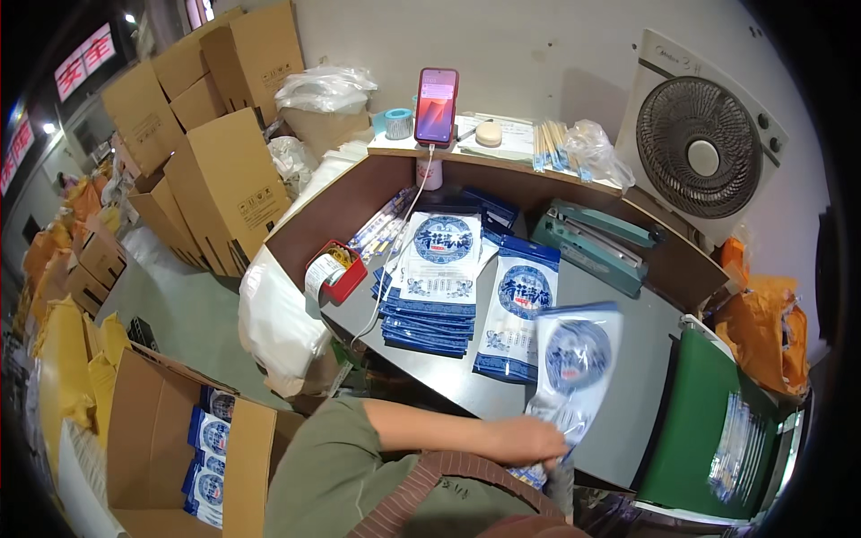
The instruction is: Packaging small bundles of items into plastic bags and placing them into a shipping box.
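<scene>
My left hand [527, 440] reaches across in front of my body, its fingers closed at the lower end of a white and blue plastic pouch [578, 354]. The pouch is slightly blurred and stands out over the grey table. Below the hand shows a bit of blue and white patterned material [529, 474]; what it belongs to is hidden. I cannot see my right hand. Just left of the held pouch lies a small pile of similar pouches [518, 309]. Further left is a taller stack [439, 269], with a white cable running beside it.
A green sealing device [592, 247] and a red box [343, 273] stand on the table [448, 381]. A phone [437, 106] leans on the shelf, near a fan [700, 148]. An open carton [247, 457] holds pouches at lower left; a green surface [695, 421] bears thin sticks.
</scene>
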The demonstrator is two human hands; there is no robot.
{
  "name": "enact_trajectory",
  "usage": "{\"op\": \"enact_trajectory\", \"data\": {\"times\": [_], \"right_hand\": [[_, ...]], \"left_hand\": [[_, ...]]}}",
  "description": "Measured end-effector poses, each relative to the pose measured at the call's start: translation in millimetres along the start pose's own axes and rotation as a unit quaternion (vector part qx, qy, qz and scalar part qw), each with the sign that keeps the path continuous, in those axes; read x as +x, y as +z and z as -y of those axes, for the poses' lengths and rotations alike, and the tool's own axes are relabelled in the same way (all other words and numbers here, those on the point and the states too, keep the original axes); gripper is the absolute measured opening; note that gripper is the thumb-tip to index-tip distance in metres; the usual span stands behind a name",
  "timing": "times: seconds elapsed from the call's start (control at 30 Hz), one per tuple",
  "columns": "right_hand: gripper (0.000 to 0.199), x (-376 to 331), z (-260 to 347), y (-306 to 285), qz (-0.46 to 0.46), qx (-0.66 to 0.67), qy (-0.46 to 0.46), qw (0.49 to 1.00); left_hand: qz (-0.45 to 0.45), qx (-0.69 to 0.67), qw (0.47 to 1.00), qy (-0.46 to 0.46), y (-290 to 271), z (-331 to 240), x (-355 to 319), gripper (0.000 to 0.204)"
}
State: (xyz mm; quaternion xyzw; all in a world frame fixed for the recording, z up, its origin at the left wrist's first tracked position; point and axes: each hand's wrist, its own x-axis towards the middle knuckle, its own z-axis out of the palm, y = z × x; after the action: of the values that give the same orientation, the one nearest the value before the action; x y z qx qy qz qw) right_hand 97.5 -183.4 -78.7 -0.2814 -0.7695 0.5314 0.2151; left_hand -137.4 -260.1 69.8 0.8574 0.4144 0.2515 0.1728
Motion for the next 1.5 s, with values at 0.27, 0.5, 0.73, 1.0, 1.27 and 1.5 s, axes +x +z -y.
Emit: {"op": "enact_trajectory", "data": {"times": [0.27,0.5,0.73,1.0,1.27,1.5], "right_hand": [[0.07,-9.8,63.7,17.6,-0.132,0.041,-0.173,0.975],[0.066,75.6,132.8,7.1,-0.137,-0.369,0.115,0.912],[0.039,-14.1,6.7,-20.3,-0.081,-0.216,0.075,0.97],[0.03,39.5,163.4,-17.5,-0.192,-0.155,-0.124,0.961],[0.022,91.3,328.6,-87.1,-0.225,-0.06,-0.153,0.961],[0.02,116.9,307.6,-99.2,-0.185,-0.072,-0.087,0.976]], "left_hand": [[-0.192,0.065,0.977,-0.064,18.2,17.3,-68.1,0.057],[-0.318,-0.077,0.91,-0.256,28.2,56.1,3.9,0.041],[-0.119,-0.222,0.96,-0.123,55.7,3.7,-84.7,0.031],[-0.362,-0.235,0.887,-0.165,-15.2,5.6,1.2,0.018],[-0.308,-0.383,0.861,-0.132,-181.9,-24.4,50.5,0.021],[-0.431,0.067,0.898,-0.057,-184.9,-7.9,55.7,0.022]]}}
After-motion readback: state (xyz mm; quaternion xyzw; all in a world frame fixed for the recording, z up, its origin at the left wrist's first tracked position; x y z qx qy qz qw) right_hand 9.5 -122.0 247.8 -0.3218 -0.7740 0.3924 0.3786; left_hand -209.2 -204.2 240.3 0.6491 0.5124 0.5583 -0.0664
